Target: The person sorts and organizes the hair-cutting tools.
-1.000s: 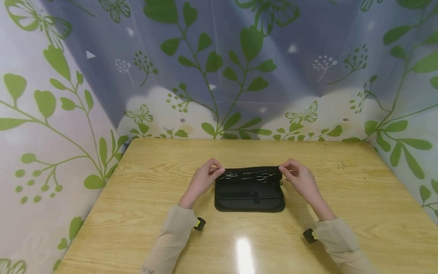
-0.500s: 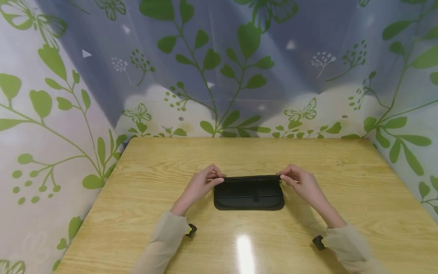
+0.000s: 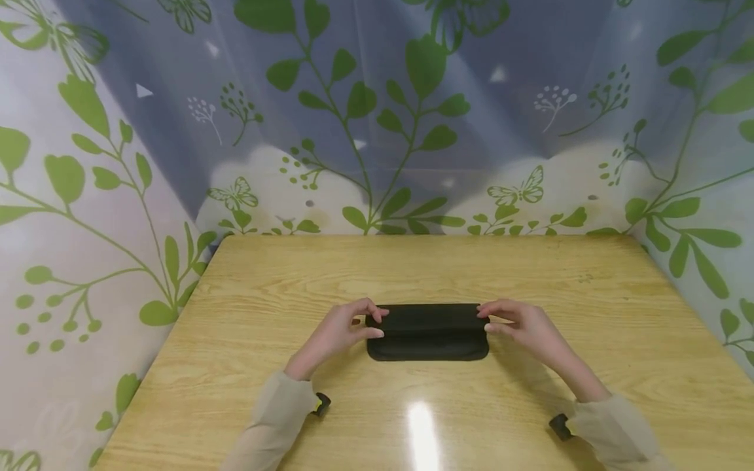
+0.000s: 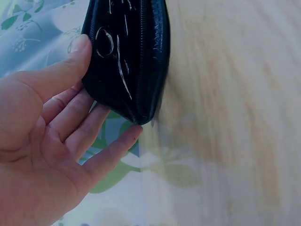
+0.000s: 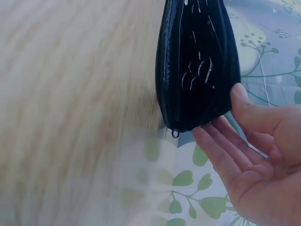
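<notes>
Printed cloth (image 3: pixel 400 150), blue-grey and white with green leaves and butterflies, backs the scene from ten o'clock round to two. Below it stretches a pale wooden table (image 3: pixel 194 366) with a glossy reflection at six o'clock of the case. Two beige sleeves (image 3: pixel 268 418) reach in over the wood, the left from the case's eight o'clock, the right from four, so the forearms angle inward almost as mirror images. Between the hands, on the middle of the table, sits a black case (image 3: pixel 427 348), its far half tilted up over its near half, a gap left between them. At nine o'clock of the case, the left hand (image 3: pixel 338 330) pinches the end of the raised half, thumb on its edge and fingers behind; the little finger splays apart at the case's corner. At three o'clock, the right hand (image 3: pixel 526 327) pinches the opposite end the same way, wrist bent inward, thumb below the index finger. Small black devices (image 3: pixel 561 426) sit at the inner sides of the cuffs. Inside the case, the wrist views show slim metal tools (image 4: pixel 121 75), some with finger loops. A zip (image 4: pixel 143 52) lines its rim, ending in a little pull ring (image 5: pixel 175 133).
</notes>
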{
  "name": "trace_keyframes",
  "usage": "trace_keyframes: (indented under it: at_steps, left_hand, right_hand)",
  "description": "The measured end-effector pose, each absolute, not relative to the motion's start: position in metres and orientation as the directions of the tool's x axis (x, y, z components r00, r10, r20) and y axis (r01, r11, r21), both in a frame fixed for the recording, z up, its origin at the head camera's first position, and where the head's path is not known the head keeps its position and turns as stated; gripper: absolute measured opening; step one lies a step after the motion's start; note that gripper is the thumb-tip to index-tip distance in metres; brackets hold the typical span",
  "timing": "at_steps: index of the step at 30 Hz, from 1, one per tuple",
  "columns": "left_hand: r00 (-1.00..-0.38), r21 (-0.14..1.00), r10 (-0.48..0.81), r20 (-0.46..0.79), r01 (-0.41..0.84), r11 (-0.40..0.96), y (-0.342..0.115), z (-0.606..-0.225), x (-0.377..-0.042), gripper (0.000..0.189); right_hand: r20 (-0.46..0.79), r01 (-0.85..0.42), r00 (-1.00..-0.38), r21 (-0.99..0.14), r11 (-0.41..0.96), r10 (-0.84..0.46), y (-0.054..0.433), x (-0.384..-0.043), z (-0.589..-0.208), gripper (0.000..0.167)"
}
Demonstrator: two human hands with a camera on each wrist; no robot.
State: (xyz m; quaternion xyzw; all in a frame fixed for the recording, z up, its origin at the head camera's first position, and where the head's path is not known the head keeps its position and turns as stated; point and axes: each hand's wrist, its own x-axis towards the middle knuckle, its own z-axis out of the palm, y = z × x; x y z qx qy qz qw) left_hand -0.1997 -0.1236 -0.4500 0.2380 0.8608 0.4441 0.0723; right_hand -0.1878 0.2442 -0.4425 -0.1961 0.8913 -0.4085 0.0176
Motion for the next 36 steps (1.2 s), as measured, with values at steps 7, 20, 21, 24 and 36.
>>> trace_keyframes:
  at_steps: [7, 20, 21, 24, 36]
  left_hand:
    - [-0.856, 0.723, 0.501, 0.13, 0.428, 0.543, -0.123, -0.455, -0.196, 0.024]
    - [-0.821, 0.567, 0.554, 0.136, 0.523, 0.636, -0.114, -0.452, -0.189, 0.021]
    - [-0.822, 0.558, 0.553, 0.133, 0.523, 0.644, -0.112, -0.45, -0.189, 0.021]
    - [-0.839, 0.55, 0.531, 0.116, 0.5, 0.669, -0.107, -0.444, -0.188, 0.021]
    - [-0.826, 0.462, 0.564, 0.002, 0.501, 0.732, -0.062, -0.433, -0.195, 0.075]
  right_hand:
    - [0.112, -0.359, -0.904, -0.726, 0.587, -0.413, 0.244, -0.182, -0.446, 0.041]
    - [0.064, -0.375, -0.9, -0.616, 0.693, -0.43, 0.234, -0.181, -0.443, 0.061]
    - [0.06, -0.376, -0.898, -0.621, 0.688, -0.436, 0.236, -0.182, -0.441, 0.059]
    - [0.065, -0.374, -0.901, -0.617, 0.692, -0.428, 0.241, -0.186, -0.437, 0.049]
    - [0.026, -0.239, -0.967, -0.437, 0.867, -0.253, 0.231, -0.214, -0.44, 0.013]
